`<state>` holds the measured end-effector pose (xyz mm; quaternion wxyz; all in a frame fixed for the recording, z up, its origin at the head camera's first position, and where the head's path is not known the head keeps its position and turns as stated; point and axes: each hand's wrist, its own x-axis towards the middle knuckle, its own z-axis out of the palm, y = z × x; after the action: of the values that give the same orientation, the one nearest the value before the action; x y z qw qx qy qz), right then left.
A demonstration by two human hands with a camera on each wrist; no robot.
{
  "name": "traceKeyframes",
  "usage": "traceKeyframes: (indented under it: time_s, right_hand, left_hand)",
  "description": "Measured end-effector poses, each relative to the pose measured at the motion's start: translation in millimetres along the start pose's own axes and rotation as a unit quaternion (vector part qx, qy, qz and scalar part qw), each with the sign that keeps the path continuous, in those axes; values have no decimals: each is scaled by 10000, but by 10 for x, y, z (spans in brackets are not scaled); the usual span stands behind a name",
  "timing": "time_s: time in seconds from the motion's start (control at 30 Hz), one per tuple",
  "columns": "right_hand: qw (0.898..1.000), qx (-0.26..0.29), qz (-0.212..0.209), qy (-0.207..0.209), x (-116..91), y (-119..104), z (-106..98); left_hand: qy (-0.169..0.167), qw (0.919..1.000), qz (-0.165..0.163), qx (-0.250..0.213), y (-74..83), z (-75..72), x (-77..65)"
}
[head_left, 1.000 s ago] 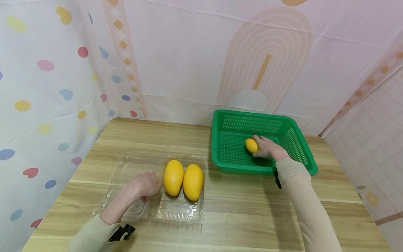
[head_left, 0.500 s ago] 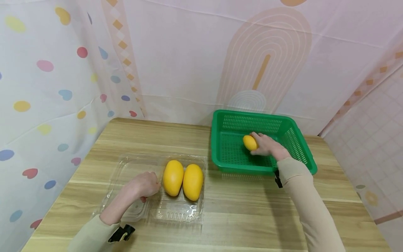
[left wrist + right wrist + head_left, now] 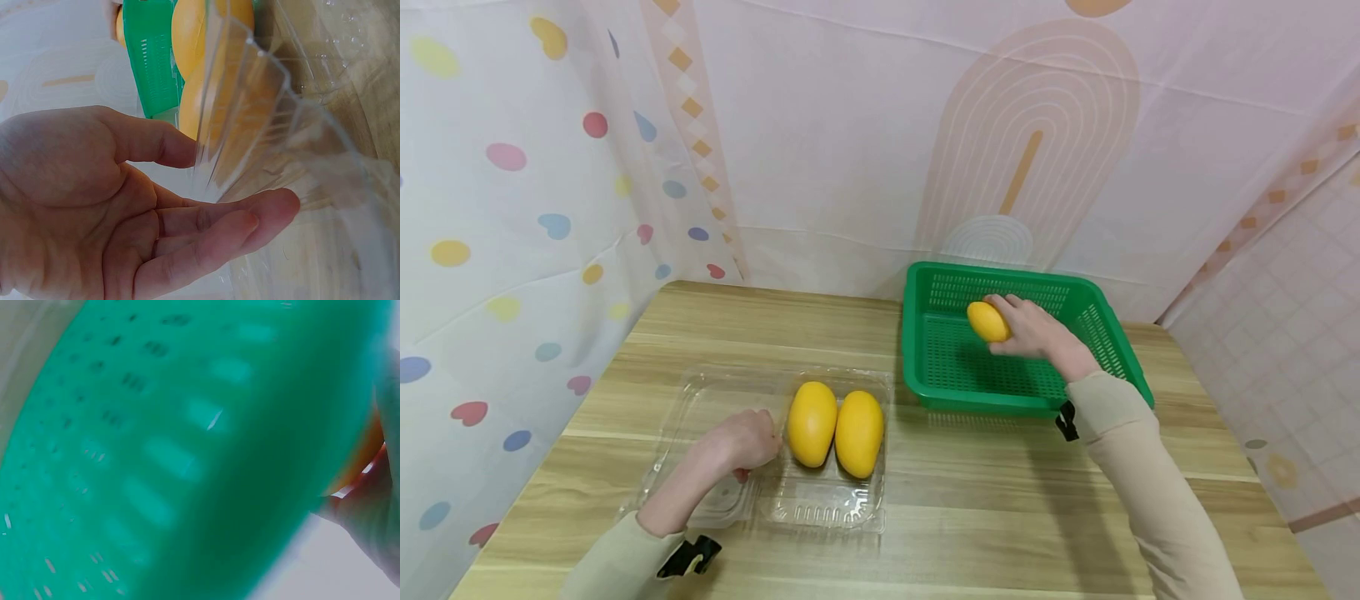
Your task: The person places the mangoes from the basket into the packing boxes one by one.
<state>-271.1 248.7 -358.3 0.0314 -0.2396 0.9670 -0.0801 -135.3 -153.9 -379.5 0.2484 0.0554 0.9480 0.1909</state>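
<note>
Over the green basket (image 3: 951, 400) my right hand (image 3: 1033, 329) grips a yellow mango (image 3: 987, 322), fingers on its far side and thumb on the near side. In the right wrist view the basket wall (image 3: 125, 456) blurs across most of the picture, and only part of the hand (image 3: 375, 506) shows at the right edge. My left hand (image 3: 751, 439) holds the middle edge of an opened clear plastic clamshell box (image 3: 823, 512), thumb and fingers on either side of the thin plastic wall (image 3: 250, 112). Two mangoes (image 3: 812, 424) (image 3: 860, 434) lie side by side in its right half.
The box's other half (image 3: 700, 417) lies flat at the left, partly under my left forearm. Box and basket stand on a wood-grain table (image 3: 970, 517). A patterned cloth (image 3: 835, 150) hangs behind the table and along its sides.
My right hand has lifted the mango up from the basket's floor and shifted it slightly left and away. The left hand and the clamshell box have stayed in place.
</note>
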Motion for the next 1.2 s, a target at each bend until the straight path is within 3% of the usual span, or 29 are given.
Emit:
traceKeyframes:
  time_s: [0.4, 0.73, 1.07, 1.2]
  right_hand:
    - [9991, -180, -276, 282, -47, -324, -132]
    - [9946, -398, -723, 631, -84, -752, -77]
    - [9769, -649, -1675, 1153, -114, -1256, 43]
    - [9722, -735, -1905, 1143, -124, -1468, 130]
  left_hand:
    - [-37, 9999, -99, -54, 2, -4, -2]
    - [-47, 10000, 15, 10, -10, -11, 14]
    - [-38, 10000, 32, 1, -13, -18, 17]
    - [-59, 10000, 10, -16, -16, -20, 20]
